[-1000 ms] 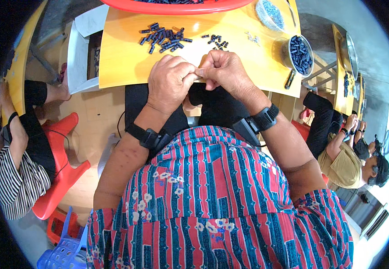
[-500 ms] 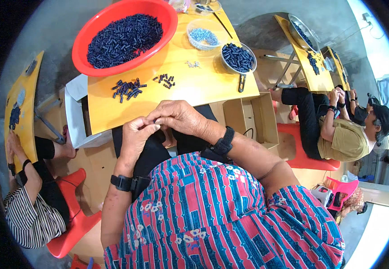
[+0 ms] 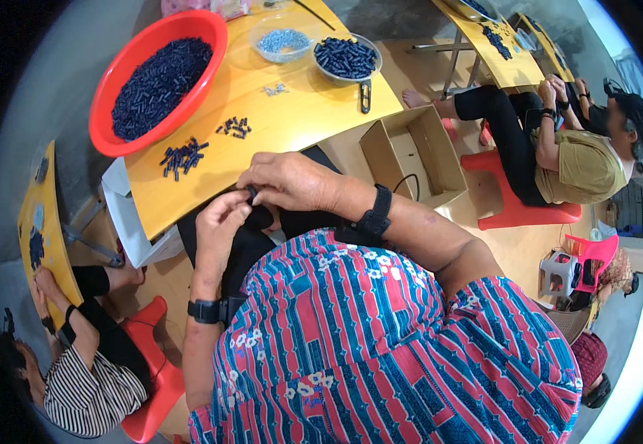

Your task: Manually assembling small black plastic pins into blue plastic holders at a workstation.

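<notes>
My left hand (image 3: 218, 223) and my right hand (image 3: 292, 182) meet just off the table's near edge, above my lap. Their thumbs and fingertips pinch a small dark piece (image 3: 252, 194), mostly covered by the fingers; its exact shape cannot be made out. Closest on the yellow table (image 3: 210, 169) lies a loose pile of short dark blue cylinders (image 3: 182, 157). A smaller cluster of dark pieces (image 3: 235, 127), with light tips, is beside it. A few tiny silvery-white parts (image 3: 275, 89) lie farther back.
A red basin (image 3: 214, 70) full of dark cylinders stands at the back left. Behind are a clear bowl (image 3: 256, 52) of pale blue parts and a bowl (image 3: 377, 70) of dark pieces, with a black handle (image 3: 366, 98). Cardboard boxes (image 3: 425, 152) stand right. Co-workers sit on both sides.
The view has turned, so table and basin sit farther left and higher. My fingers have parted slightly at the tips, showing more of the dark piece. The piles look the same.
</notes>
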{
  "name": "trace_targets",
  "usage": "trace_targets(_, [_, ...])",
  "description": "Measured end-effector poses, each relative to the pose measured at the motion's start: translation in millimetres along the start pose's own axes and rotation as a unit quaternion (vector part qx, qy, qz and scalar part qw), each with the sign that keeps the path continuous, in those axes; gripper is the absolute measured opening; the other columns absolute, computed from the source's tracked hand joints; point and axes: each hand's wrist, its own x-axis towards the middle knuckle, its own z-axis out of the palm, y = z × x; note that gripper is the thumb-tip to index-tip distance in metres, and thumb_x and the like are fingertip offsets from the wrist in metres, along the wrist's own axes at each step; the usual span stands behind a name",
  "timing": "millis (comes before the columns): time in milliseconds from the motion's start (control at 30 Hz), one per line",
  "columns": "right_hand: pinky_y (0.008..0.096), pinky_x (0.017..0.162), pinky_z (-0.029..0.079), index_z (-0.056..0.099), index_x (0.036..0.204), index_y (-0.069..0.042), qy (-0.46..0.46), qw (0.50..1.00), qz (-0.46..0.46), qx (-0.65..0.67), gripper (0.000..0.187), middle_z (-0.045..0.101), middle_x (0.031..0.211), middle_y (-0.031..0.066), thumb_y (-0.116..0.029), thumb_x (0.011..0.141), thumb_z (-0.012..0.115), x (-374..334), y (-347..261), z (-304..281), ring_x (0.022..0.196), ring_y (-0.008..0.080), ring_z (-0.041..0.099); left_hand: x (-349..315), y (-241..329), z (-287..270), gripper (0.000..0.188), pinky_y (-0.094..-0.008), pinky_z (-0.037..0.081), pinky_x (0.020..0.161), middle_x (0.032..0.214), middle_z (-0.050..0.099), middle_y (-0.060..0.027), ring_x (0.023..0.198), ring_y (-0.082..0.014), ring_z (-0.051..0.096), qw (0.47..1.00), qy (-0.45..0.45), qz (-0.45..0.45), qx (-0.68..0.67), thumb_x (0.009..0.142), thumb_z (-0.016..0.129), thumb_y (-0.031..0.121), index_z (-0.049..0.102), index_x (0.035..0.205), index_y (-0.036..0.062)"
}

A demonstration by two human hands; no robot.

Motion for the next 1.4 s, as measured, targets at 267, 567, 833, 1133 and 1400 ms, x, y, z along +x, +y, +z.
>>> trace_targets(267, [0.0298,0.065,0.05,0.068,0.101,-0.006,0.282,0.931,0.091,-0.213,0.027,0.06,0.077,0.0077,-0.005,0.074,0.073,-13.6,66.9,-113.2,0.071,0.0206,0.061,-25.6,-26.8,-30.5,0.011,-0.0293,0.05,0.066,0.079,0.065,-0.0102,0.069,-0.0207,0.062,0.942,0.028,0.127,0.31,0.074,0.069,0.002,0.069,0.085,0.0009])
trace_targets(567, [0.0388,0.075,0.05,0.07,0.104,-0.009,0.281,0.881,0.258,-0.281,0.032,0.066,0.086,0.0114,-0.014,0.073,0.074,-5.1,113.3,-178.7,0.081,0.0294,0.063,-19.6,-25.7,-26.3,0.011,-0.0306,0.049,0.065,0.077,0.064,-0.0098,0.069,-0.0215,0.061,0.934,0.021,0.153,0.323,0.071,0.071,0.001,0.069,0.082,0.0022])
trace_targets(833, [0.0236,0.062,0.053,0.065,0.115,-0.002,0.403,0.827,0.377,-0.11,0.033,0.066,0.082,0.0025,-0.009,0.084,0.069,-49.2,126.9,-194.7,0.07,0.0082,0.062,-20.8,-22.7,-23.1,0.01,-0.0306,0.049,0.064,0.075,0.064,-0.0092,0.068,-0.0216,0.061,0.928,0.033,0.163,0.335,0.07,0.072,0.0,0.069,0.079,0.0025])
trace_targets(1133, [0.0268,0.059,0.056,0.06,0.119,0.005,0.351,0.814,0.388,0.251,0.034,0.066,0.096,0.0127,-0.011,0.088,0.061,-55.9,122.5,-190.7,0.067,0.0184,0.066,-18.4,-20.0,-20.6,0.009,-0.0306,0.049,0.064,0.075,0.065,-0.0091,0.068,-0.0219,0.061,0.924,0.032,0.168,0.342,0.071,0.071,0.0,0.068,0.079,0.0029])
trace_targets(1400, [0.0406,0.063,0.047,0.064,0.072,-0.004,0.207,0.917,0.34,0.009,0.016,0.063,0.076,0.0131,-0.009,0.066,0.077,-73.6,232.1,-205.7,0.072,0.0323,0.062,-18.6,-23.2,-22.7,0.009,-0.0314,0.05,0.065,0.076,0.065,-0.0096,0.07,-0.0232,0.062,0.924,0.041,0.176,0.337,0.071,0.071,0.0,0.068,0.079,0.0033])
